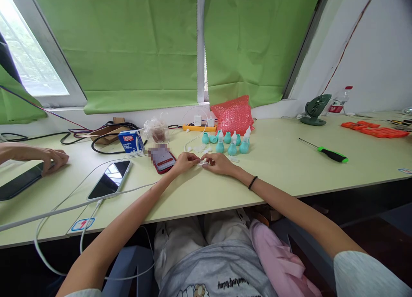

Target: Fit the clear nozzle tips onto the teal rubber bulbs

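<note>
Both of my hands meet over the table, fingertips pinched around a small clear plastic piece [202,162]. My left hand [186,162] closes on its left side; my right hand [220,164], with a black band at the wrist, closes on its right side. The fingers partly cover the piece, so its exact shape is hard to see. Just beyond lie several small translucent plastic parts [202,148]. Behind and right of them stand several teal rubber bulbs, some with clear pointed nozzles, such as the front bulb [232,149]. One more clear part [234,159] rests beside my right hand.
Left of my hands lie a red-cased phone [164,160], a white-edged phone [110,180] on a cable and a milk carton [131,142]. Another person's hand [55,160] rests on a dark phone. Rightward are a screwdriver [323,151], a fan [315,110] and orange trays [375,128].
</note>
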Action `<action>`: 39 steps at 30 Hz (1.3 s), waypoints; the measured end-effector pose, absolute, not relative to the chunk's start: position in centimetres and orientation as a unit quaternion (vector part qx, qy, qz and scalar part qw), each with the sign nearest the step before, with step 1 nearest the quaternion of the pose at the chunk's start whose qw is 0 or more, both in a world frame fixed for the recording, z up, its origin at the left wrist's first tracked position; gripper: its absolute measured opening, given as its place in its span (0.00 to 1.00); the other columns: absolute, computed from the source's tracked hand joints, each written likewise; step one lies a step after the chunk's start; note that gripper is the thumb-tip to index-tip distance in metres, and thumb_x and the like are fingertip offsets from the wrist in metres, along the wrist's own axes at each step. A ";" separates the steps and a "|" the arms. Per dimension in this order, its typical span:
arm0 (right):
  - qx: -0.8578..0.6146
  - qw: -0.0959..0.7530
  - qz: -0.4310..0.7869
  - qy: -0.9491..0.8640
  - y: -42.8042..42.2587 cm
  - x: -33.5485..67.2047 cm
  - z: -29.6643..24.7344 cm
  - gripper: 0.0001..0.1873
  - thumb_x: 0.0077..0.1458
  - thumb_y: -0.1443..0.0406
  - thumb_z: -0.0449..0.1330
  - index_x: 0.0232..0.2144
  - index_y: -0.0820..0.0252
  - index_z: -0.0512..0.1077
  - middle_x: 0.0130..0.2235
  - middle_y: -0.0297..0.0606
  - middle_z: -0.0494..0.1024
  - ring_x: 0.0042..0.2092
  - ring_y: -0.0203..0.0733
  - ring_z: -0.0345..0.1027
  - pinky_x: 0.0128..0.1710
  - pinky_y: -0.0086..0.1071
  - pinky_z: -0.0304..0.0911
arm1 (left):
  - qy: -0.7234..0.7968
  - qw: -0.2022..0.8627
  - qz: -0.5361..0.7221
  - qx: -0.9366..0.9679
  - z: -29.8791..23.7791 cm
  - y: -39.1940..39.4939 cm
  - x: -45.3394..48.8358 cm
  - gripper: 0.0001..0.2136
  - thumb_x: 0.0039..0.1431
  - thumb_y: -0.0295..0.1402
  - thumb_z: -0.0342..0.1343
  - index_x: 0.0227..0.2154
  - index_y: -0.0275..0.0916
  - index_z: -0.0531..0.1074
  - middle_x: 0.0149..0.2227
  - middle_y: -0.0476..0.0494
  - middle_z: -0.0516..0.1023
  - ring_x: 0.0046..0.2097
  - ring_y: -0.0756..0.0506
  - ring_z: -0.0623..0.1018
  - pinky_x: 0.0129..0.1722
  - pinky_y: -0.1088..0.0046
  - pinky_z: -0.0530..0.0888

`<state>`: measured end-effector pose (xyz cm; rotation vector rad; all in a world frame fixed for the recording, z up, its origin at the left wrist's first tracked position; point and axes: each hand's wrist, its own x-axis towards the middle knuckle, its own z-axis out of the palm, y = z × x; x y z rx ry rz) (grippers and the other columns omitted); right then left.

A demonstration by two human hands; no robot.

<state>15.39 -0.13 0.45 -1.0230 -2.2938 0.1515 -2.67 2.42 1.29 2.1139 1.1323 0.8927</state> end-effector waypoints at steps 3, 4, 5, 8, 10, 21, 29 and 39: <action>-0.389 0.310 0.052 -0.866 -0.1 15.4 0.5 0.14 0.46 0.65 0.56 0.39 0.58 0.66 0.27 0.32 0.72 0.25 0.31 0.61 0.26 0.25 0.53 | 0.426 0.281 0.332 0.793 1.3 2.5 -2.7 0.12 0.43 0.37 0.52 0.22 0.32 0.74 0.19 0.49 0.72 0.23 0.52 0.67 0.22 0.79 0.61; -0.389 0.310 0.051 -0.866 -0.1 15.4 0.5 0.15 0.46 0.65 0.56 0.39 0.58 0.66 0.28 0.33 0.72 0.25 0.31 0.61 0.26 0.25 0.53 | 0.427 0.279 0.332 0.794 1.2 2.5 -2.7 0.12 0.43 0.37 0.52 0.22 0.32 0.74 0.18 0.49 0.72 0.22 0.52 0.67 0.22 0.79 0.61; -0.389 0.309 0.050 -0.867 -0.1 15.4 0.5 0.14 0.46 0.65 0.56 0.39 0.58 0.66 0.28 0.33 0.73 0.25 0.31 0.61 0.26 0.25 0.53 | 0.426 0.277 0.332 0.795 1.2 2.4 -2.7 0.13 0.44 0.37 0.52 0.22 0.32 0.74 0.18 0.49 0.72 0.22 0.52 0.67 0.21 0.79 0.61; -0.386 0.305 0.050 -0.869 -0.2 15.5 0.5 0.13 0.46 0.65 0.56 0.38 0.58 0.67 0.27 0.33 0.73 0.25 0.31 0.61 0.27 0.25 0.53 | 0.417 0.271 0.333 0.801 1.2 2.4 -2.7 0.13 0.45 0.37 0.51 0.24 0.32 0.74 0.20 0.48 0.73 0.23 0.52 0.68 0.22 0.79 0.62; -0.385 0.304 0.050 -0.870 -0.2 15.5 0.5 0.12 0.46 0.65 0.56 0.37 0.58 0.68 0.27 0.33 0.73 0.25 0.31 0.62 0.26 0.25 0.53 | 0.410 0.264 0.335 0.806 1.3 2.4 -2.7 0.12 0.45 0.36 0.51 0.26 0.32 0.75 0.23 0.47 0.75 0.25 0.51 0.70 0.24 0.78 0.64; -0.390 0.306 0.052 -0.867 -0.3 15.5 0.5 0.11 0.46 0.65 0.56 0.36 0.59 0.67 0.28 0.33 0.73 0.25 0.31 0.62 0.27 0.25 0.54 | 0.383 0.209 0.362 0.824 1.2 1.9 -2.5 0.10 0.44 0.29 0.50 0.28 0.34 0.74 0.28 0.45 0.77 0.28 0.50 0.73 0.30 0.77 0.70; -0.393 0.302 0.055 -0.867 -0.2 15.4 0.5 0.12 0.46 0.66 0.56 0.36 0.60 0.67 0.29 0.33 0.73 0.25 0.31 0.62 0.27 0.25 0.53 | 0.366 0.184 0.374 0.832 1.4 1.3 -2.3 0.09 0.43 0.28 0.51 0.26 0.33 0.74 0.26 0.44 0.76 0.27 0.51 0.72 0.28 0.78 0.70; -0.390 0.305 0.057 -0.867 -0.2 15.4 0.5 0.11 0.46 0.66 0.56 0.36 0.59 0.67 0.28 0.33 0.73 0.25 0.31 0.61 0.26 0.25 0.53 | 0.367 0.198 0.352 0.838 1.4 1.8 -2.6 0.10 0.47 0.35 0.51 0.27 0.34 0.74 0.28 0.44 0.76 0.29 0.50 0.73 0.29 0.78 0.70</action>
